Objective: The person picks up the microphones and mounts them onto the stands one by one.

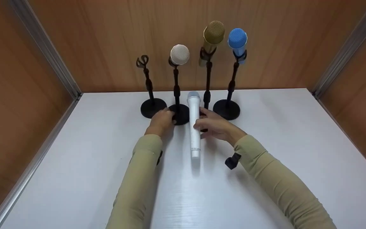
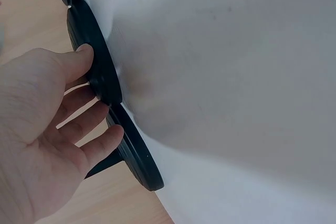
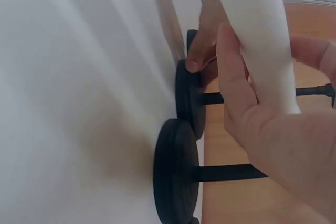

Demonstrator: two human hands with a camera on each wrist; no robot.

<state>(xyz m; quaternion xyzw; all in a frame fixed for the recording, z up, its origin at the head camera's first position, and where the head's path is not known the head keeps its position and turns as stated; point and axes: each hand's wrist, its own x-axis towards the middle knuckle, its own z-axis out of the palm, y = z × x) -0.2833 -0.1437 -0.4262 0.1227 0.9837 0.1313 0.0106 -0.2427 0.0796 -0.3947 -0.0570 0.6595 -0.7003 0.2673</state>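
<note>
**White microphone [image 1: 195, 140] grasped before black stands [image 1: 231, 86]**

A glossy white tabletop [image 1: 84, 159] meets a wood-grained wall [image 1: 116, 47]. Four slim, jointed stands rise from flat discs; three cradle mesh-headed microphones: a gold microphone [image 1: 214, 33], a blue microphone [image 1: 237, 38] and a cream microphone [image 1: 180, 54]. The right hand [image 1: 216, 126] grasps the smooth, tapering white microphone over the tabletop. The left hand [image 1: 161, 121] pinches the second stand's round base [image 1: 183, 114]. The leftmost stand ends in a curled clip [image 1: 139, 63].
</note>
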